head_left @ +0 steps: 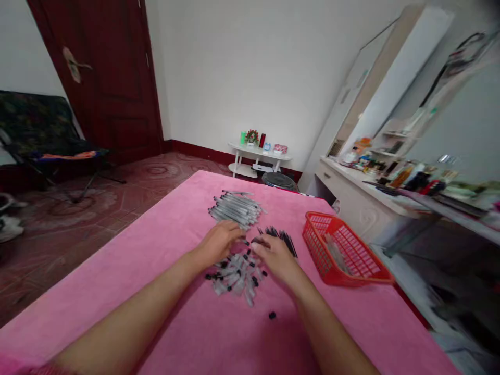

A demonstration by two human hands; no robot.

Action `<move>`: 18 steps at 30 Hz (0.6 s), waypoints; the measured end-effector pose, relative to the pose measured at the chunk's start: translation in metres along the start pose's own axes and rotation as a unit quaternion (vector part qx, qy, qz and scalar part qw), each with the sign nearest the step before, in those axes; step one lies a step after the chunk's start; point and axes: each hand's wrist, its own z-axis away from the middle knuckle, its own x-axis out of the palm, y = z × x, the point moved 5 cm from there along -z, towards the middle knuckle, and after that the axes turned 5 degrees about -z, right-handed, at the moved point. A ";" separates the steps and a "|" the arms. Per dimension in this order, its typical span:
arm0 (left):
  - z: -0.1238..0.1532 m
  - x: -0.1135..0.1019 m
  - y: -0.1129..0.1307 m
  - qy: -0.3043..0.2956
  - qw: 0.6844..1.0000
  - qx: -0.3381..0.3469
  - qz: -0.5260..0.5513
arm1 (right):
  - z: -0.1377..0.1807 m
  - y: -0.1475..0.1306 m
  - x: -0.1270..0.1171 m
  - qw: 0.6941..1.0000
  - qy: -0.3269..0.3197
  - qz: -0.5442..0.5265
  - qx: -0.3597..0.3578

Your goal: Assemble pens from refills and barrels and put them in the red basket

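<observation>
Both hands meet over a pile of clear pen caps (239, 273) with small black pieces mixed in. My left hand (222, 240) is closed round a pen barrel (244, 241), of which only a short dark-ended bit shows past the fingers. Close beside it, my right hand (273, 254) pinches a small black piece (254, 240), partly hidden by the fingers. Beyond the left hand lies a stack of clear, dark-tipped pen barrels (236, 208). Thin black refills (287, 240) lie behind the right hand. One loose black piece (272, 315) sits nearer me on the pink cloth.
A red plastic basket (332, 271) holding some clear pieces stands on the right of the pink-covered table (164, 250). Farther right is a cluttered white dresser (359, 192). A round dark-topped stool (278, 180) and a white side table (258, 151) are behind; a folding chair (50, 130) is left.
</observation>
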 end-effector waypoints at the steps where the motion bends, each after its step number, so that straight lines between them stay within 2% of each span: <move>1: 0.000 0.000 0.004 0.000 1.000 0.003 0.001 | -0.001 0.002 0.002 1.000 0.007 0.015 -0.008; 5: 0.001 -0.002 0.014 0.016 1.000 0.014 0.003 | -0.004 0.008 0.005 0.999 0.040 0.022 -0.008; 8: 0.003 -0.004 0.017 0.038 0.999 0.021 0.001 | -0.005 0.012 0.005 0.997 0.057 -0.036 0.024; 11: 0.004 -0.005 0.020 0.042 0.999 0.028 -0.010 | -0.005 0.012 0.005 0.994 0.042 -0.089 0.044; 13: 0.004 -0.005 0.021 0.038 0.999 0.027 -0.024 | -0.004 0.010 0.005 0.994 0.038 -0.091 0.036; 18: 0.003 -0.003 0.022 0.019 0.998 0.015 -0.051 | -0.001 0.001 0.004 0.994 0.071 -0.086 -0.015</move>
